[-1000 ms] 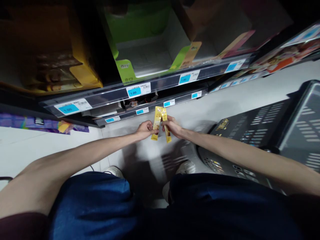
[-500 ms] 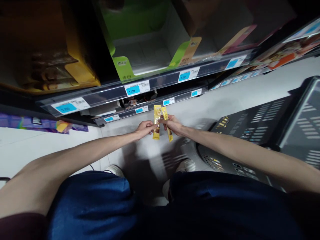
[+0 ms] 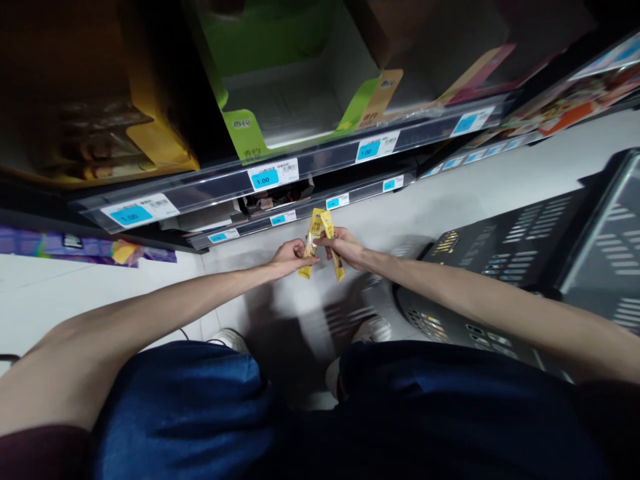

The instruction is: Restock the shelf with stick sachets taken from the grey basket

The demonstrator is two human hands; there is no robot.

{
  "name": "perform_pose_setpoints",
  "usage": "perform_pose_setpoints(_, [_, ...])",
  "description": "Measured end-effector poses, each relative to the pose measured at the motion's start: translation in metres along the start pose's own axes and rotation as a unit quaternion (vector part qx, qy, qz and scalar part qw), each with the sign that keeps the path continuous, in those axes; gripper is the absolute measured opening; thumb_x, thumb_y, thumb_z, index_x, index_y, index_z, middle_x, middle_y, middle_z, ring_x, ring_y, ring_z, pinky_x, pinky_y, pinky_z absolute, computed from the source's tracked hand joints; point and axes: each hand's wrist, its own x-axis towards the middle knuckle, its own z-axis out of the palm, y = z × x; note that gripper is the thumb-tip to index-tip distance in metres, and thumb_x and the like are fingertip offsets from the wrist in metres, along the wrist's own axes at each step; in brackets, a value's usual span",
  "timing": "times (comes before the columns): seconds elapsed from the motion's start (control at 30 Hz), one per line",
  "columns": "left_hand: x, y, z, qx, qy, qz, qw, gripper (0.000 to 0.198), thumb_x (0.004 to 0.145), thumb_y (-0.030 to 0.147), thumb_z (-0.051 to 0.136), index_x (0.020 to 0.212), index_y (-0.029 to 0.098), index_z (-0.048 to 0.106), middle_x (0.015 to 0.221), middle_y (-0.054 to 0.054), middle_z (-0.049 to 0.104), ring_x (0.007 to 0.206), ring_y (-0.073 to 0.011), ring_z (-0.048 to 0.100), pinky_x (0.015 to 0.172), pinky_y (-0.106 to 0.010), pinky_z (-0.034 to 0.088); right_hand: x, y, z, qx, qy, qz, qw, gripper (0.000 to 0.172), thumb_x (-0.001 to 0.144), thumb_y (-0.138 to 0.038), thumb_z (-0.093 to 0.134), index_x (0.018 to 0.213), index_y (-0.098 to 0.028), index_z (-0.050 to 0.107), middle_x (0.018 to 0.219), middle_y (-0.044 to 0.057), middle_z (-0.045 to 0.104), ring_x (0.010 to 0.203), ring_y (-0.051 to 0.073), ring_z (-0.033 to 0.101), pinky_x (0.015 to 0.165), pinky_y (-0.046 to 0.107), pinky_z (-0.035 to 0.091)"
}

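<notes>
Two slim yellow snack packets are between my hands, above the floor in front of the shelf. The left snack packet [image 3: 315,230] tilts, its top leaning right against the other. My left hand [image 3: 290,257] is closed at its lower half, with a finger across it. My right hand [image 3: 347,248] grips the right snack packet [image 3: 329,230], and its thumb reaches over onto the left one. The tops of both packets touch, while their lower ends spread apart. Some of my fingertips are hidden behind the packets.
A shelf edge [image 3: 325,162] with price tags runs across ahead. Above it stand a green display box [image 3: 245,133] and a yellow box [image 3: 165,143] holding wrapped snacks. A lower shelf [image 3: 305,212] lies beneath. To my right is a grey slotted shopping basket [image 3: 475,247].
The left packet has turned from nearly upright to slanted, its top now meeting the right packet and its bottom shifted left. My left fingers have moved across its lower part.
</notes>
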Motion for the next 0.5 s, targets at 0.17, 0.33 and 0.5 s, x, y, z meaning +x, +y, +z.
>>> perform_pose_setpoints(0.17, [0.0017, -0.0005, 0.0014, 0.018, 0.004, -0.004, 1.000, 0.043, 0.058, 0.036, 0.084, 0.069, 0.019, 0.046, 0.064, 0.005, 0.050, 0.058, -0.0086, 0.046, 0.054, -0.026, 0.036, -0.0053, -0.0076, 0.0019, 0.049, -0.051, -0.003, 0.997, 0.029, 0.063, -0.030, 0.080, 0.067, -0.018, 0.053, 0.056, -0.004, 0.061, 0.039, 0.006, 0.040, 0.042, 0.022, 0.035])
perform_pose_setpoints(0.33, [-0.0001, 0.0022, 0.0017, -0.034, -0.015, -0.012, 0.999, 0.033, 0.063, 0.031, 0.079, 0.079, 0.017, 0.054, 0.072, 0.002, 0.058, 0.067, -0.0110, 0.055, 0.064, -0.026, 0.044, -0.0039, -0.0069, 0.0010, 0.044, -0.052, -0.016, 0.998, 0.034, 0.056, -0.028, 0.085, 0.069, -0.017, 0.056, 0.075, 0.001, 0.069, 0.045, 0.005, 0.045, 0.043, 0.021, 0.039])
perform_pose_setpoints(0.5, [-0.0014, 0.0075, 0.0021, -0.095, -0.055, -0.052, 0.993, 0.034, 0.067, 0.035, 0.077, 0.090, 0.015, 0.062, 0.085, -0.002, 0.067, 0.079, -0.0146, 0.063, 0.071, -0.027, 0.047, 0.0018, -0.0003, -0.0014, -0.023, 0.074, -0.021, 0.997, 0.044, 0.046, -0.034, 0.092, 0.068, -0.016, 0.058, 0.062, -0.004, 0.059, 0.043, 0.005, 0.045, 0.037, 0.020, 0.038])
